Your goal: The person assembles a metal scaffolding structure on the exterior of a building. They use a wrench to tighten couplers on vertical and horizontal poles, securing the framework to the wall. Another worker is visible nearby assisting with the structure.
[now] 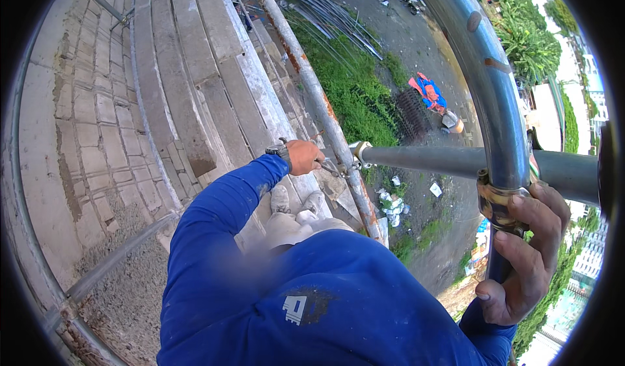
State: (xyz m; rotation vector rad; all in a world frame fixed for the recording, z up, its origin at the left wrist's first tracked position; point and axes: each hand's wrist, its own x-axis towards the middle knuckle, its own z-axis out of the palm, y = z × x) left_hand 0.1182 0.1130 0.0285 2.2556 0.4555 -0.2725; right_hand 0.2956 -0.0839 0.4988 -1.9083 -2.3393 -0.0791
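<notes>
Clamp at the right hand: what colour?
The clamp is brassy gold with dark patches; head view.

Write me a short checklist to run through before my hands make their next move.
1. Left hand has hold of the metal tool: ok, fingers closed on it.
2. Tool fitted squarely at the clamp on the rusty pipe: cannot tell, too small to see.
3. Right hand steady at the curved pipe: ok, fingers curl against it by the brass clamp.
4. Brass clamp tight: cannot tell.
5. Shoes on the boards: ok, both appear planted.
6. Gloves on: not ok, both hands are bare.
</notes>
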